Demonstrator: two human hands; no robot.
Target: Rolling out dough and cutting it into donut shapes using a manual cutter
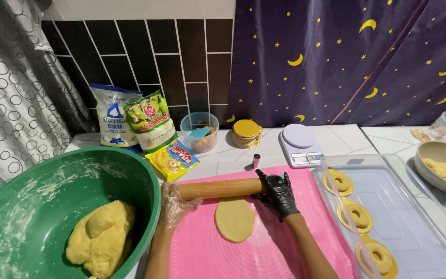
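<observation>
Both hands [277,194] press palms-down on the rolling pin [220,188] above the dough [234,219].

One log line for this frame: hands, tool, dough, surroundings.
left hand clear glove, on rolling pin | right hand black glove, on pin | dough oval on pink mat | green bowl left | tray with rings right

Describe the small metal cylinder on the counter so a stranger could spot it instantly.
Start at the pink silicone mat and go to its far edge. Just beyond, on the white tiled counter, stands the small shiny metal cylinder. Unlike the flat white kitchen scale nearby, it is tiny, upright and silver.
</observation>
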